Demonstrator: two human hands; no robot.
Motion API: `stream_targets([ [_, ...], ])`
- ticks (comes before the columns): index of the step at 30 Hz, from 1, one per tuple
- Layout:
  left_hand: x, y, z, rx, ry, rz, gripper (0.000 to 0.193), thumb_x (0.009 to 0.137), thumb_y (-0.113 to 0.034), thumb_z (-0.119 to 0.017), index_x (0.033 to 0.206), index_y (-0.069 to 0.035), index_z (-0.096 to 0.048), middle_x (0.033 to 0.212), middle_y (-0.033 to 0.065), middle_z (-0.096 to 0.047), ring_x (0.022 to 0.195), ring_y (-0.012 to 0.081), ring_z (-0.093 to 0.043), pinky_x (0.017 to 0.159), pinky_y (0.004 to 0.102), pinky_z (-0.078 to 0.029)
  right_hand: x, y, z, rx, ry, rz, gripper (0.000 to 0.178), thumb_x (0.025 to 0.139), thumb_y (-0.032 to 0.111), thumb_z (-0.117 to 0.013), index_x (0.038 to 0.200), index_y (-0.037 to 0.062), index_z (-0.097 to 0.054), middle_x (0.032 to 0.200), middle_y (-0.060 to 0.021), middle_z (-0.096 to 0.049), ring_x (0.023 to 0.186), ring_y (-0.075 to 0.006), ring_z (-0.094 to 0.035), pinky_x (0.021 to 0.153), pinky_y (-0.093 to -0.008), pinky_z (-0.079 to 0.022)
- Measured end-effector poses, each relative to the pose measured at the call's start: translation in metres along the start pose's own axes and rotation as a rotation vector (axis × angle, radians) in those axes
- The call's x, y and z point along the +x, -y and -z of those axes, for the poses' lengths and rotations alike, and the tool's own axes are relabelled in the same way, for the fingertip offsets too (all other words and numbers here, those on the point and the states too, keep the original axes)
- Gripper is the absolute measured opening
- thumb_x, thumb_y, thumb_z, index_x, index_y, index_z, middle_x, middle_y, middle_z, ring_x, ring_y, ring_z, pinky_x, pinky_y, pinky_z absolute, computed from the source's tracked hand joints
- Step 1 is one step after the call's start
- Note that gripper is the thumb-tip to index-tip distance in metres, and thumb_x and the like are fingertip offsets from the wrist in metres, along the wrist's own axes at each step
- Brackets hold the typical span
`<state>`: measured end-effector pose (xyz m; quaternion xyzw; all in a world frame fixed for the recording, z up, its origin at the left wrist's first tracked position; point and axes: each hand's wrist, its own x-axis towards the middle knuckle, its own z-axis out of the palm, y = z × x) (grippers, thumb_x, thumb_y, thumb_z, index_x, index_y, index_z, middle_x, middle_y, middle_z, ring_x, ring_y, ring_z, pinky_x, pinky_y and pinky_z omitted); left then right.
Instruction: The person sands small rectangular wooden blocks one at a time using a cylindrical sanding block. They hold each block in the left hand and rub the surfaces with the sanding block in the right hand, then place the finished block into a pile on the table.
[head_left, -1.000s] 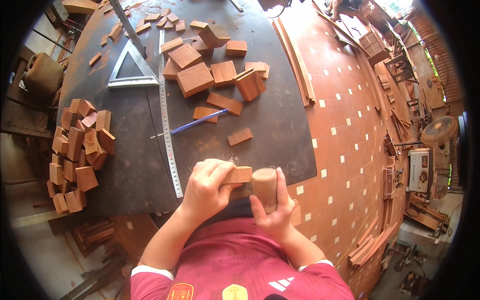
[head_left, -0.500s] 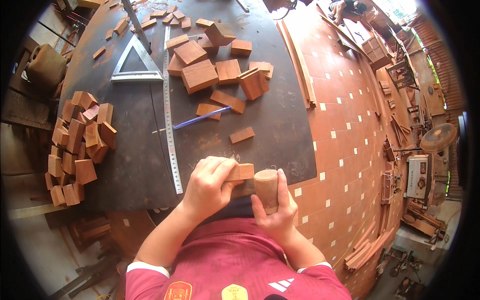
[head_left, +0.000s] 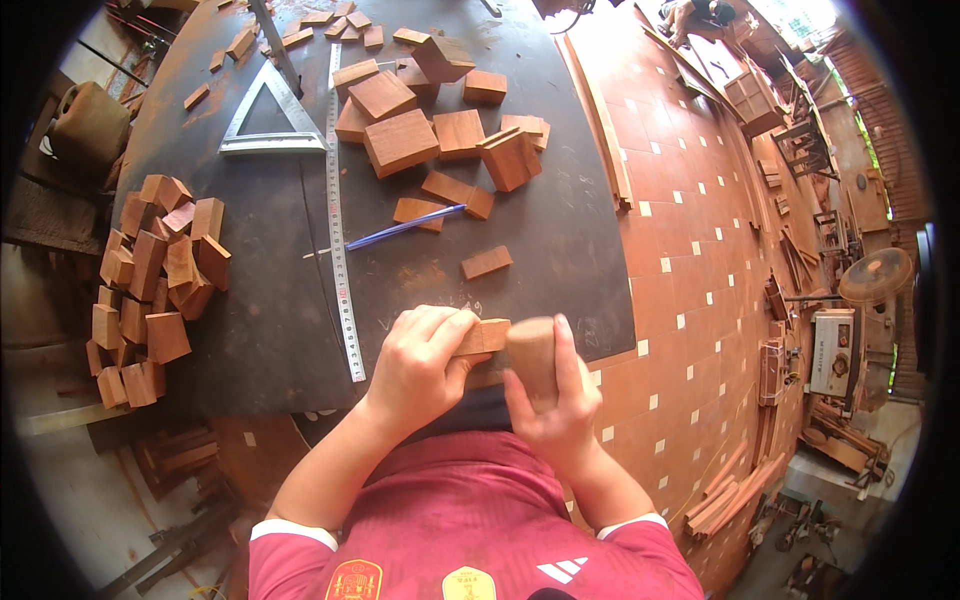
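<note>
At the near edge of the dark table [head_left: 270, 260], my left hand [head_left: 418, 362] is closed round a small rectangular wooden block [head_left: 484, 338], whose end sticks out to the right. My right hand [head_left: 556, 415] grips a rounded, flat-topped wooden piece [head_left: 532, 358], with the thumb and fingers along its sides. Motion smears this piece a little. It stands right beside the block's end, and whether the two touch I cannot tell. A single small block [head_left: 486, 263] lies just beyond my hands.
Left of my hands is a pile of wooden blocks [head_left: 150, 260]. Farther off are larger blocks [head_left: 402, 142], a blue pen [head_left: 405, 227], a measuring tape strip [head_left: 338, 250] and a metal triangle square [head_left: 272, 148]. Long boards [head_left: 605, 140] run along the table's right side; a person [head_left: 685, 18] is far behind.
The rounded wooden piece has shifted slightly up in my right hand's grip and is now blurred. My left hand keeps its hold on the block, nearly unmoved.
</note>
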<state>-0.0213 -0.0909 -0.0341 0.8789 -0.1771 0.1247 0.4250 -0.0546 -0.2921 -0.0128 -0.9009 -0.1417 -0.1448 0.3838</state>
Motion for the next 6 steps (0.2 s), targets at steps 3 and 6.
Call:
stream_targets([
  [3,0.0002,-0.0004,0.0009,0.005,-0.012,0.011,0.045,0.071,-0.004,-0.088,0.114,-0.002,-0.073,0.108,0.0141,-0.075,0.101,0.0354,-0.071,0.093,0.0453,-0.055,0.0189,0.0,-0.0069,-0.043,-0.022,-0.003,0.081,0.086,0.007,-0.086,0.155,-0.0117,-0.047,0.109,-0.0279,-0.073,0.09,-0.0385,-0.077,0.078,-0.0416,-0.062],
  [6,-0.0059,0.0008,-0.0025,-0.011,0.012,0.046,0.045,0.076,-0.005,-0.083,0.119,-0.001,-0.071,0.113,0.0171,-0.075,0.104,0.0368,-0.071,0.096,0.0467,-0.054,0.0166,0.0004,-0.0115,-0.05,-0.045,0.028,0.081,0.087,0.008,-0.086,0.156,-0.0107,-0.047,0.109,-0.0277,-0.073,0.092,-0.0387,-0.077,0.08,-0.0414,-0.062],
])
